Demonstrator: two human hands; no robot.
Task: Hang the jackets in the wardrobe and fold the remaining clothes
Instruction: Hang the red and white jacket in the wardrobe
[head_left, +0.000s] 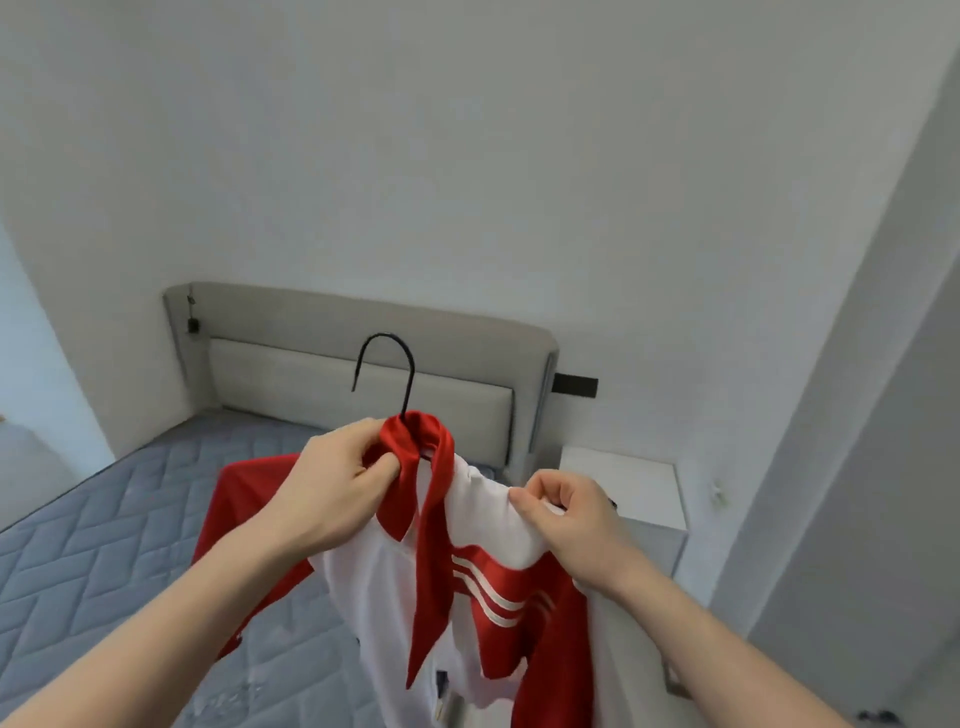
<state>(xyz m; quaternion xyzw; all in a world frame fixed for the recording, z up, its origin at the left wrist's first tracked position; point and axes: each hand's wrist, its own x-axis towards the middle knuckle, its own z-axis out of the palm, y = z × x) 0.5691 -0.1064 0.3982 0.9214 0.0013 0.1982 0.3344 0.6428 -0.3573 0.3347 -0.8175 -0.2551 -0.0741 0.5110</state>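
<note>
Bedroom, plain white walls (467, 156). Bare grey quilted mattress (104, 545) on a bed with a beige padded headboard (322, 374); white nightstand (623, 488) just right of it. Red-and-white jacket (395, 597) is held up over the mattress, on a black hanger (400, 374) whose hook sticks up from the red collar. Left hand (332, 488) has its fingers (382, 467) curled, pinching the collar at the hanger neck. Right hand (576, 525) grips the white shoulder fabric, fingers curled round it.
</note>
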